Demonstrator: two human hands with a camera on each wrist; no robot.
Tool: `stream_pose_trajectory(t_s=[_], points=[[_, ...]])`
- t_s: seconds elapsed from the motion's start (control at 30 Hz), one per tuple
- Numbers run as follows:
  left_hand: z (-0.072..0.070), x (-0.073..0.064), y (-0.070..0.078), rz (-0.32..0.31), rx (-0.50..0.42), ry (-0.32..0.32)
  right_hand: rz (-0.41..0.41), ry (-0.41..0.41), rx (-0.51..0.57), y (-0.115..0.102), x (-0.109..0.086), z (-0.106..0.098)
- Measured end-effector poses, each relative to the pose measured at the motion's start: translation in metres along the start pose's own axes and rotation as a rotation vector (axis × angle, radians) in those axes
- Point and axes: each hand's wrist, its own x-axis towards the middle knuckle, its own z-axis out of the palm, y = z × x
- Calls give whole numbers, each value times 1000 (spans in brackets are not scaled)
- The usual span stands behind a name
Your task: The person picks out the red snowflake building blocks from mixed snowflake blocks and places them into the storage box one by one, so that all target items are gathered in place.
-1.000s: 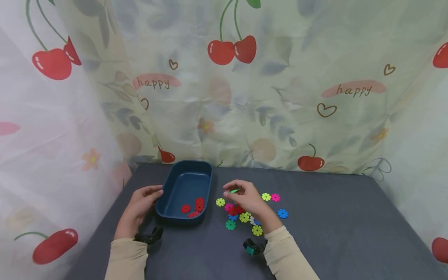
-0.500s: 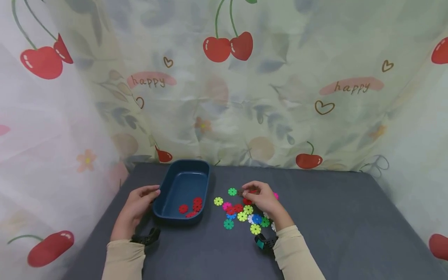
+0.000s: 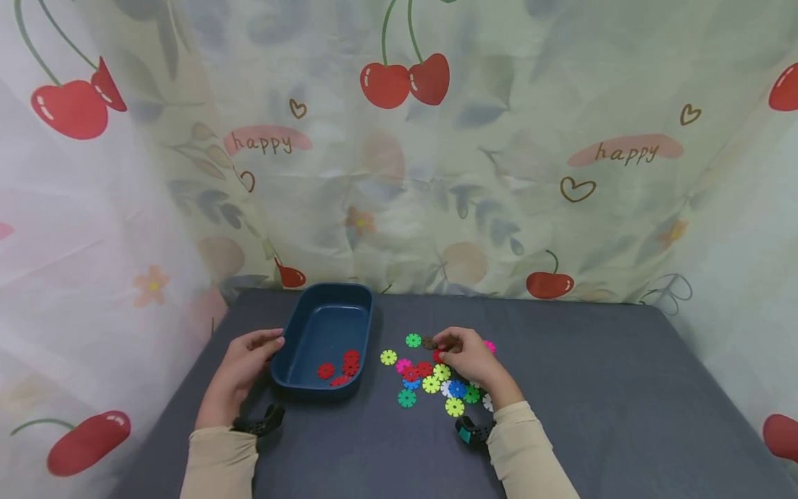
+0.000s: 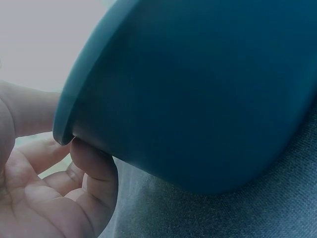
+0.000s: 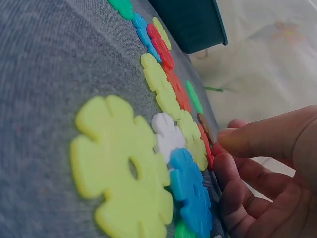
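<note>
A dark blue plastic bin (image 3: pixel 324 391) stands at the left of the table with several red flower-shaped plastic discs (image 3: pixel 325 371) in it. My left hand (image 3: pixel 246 367) grips the bin's left rim, the thumb on one side and curled fingers under the lip in the left wrist view. My right hand (image 3: pixel 470 360) is low over the far right part of a loose spread of coloured discs. Its thumb and fingers pinch at a red disc (image 5: pixel 205 146), which they partly hide. A brown disc (image 3: pixel 428 342) lies just left of the fingertips.
Yellow discs (image 3: pixel 431 384), a blue disc (image 3: pixel 457 389), a green disc (image 3: pixel 413 340) and others lie on the grey cloth, some overlapping. A patterned curtain (image 3: pixel 424 208) closes off the back and sides of the table.
My right hand has moved right and away from the green disc, then its fingers have drawn together over the red discs. The left hand stays on the bin; the head view has shifted slightly.
</note>
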Motion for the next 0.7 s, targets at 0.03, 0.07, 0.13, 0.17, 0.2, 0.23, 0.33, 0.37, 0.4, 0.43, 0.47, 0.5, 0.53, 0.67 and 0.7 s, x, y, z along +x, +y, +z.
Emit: stream_pose_trajectory(t_s=[0.03, 0.07, 0.13, 0.17, 0.2, 0.23, 0.33, 0.37, 0.4, 0.43, 0.47, 0.5, 0.53, 0.67, 0.7], points=[[0, 0, 0, 1, 2, 0, -3, -5, -18, 0, 0, 0], [0, 0, -1, 2, 3, 0, -5, -8, -32, 0, 0, 0], [-1, 0, -2, 0, 3, 1, -13, -13, -59, 1, -1, 1], [-1, 0, -2, -1, 2, 1, -13, -14, -72, 0, -1, 1], [-1, 0, -2, -3, 2, 1, -15, -14, -83, 0, -1, 1], [-1, 0, -2, -3, 1, 1, -14, -13, -93, 0, -1, 1], [-1, 0, -2, -3, -3, 1, -5, -8, -108, -1, -1, 1], [-1, 0, -2, -2, -3, 1, 2, -9, -109, -1, -1, 1], [0, -1, -1, -3, -4, 3, 5, -8, -109, -1, -1, 1], [0, 0, -1, -2, -2, 2, 10, -8, -108, -1, -1, 1], [0, 0, -1, -5, -2, 3, 13, -8, -107, -2, -1, 1], [0, 0, -1, -6, -1, 4, 15, -8, -106, -1, -1, 1], [0, 0, -1, -10, -3, 5, 14, -8, -104, -1, -1, 1], [1, 1, -1, -17, -1, 7, 18, -11, -98, 0, -2, 1], [1, 1, -1, -17, -1, 8, 20, -12, -95, 1, -2, 1]])
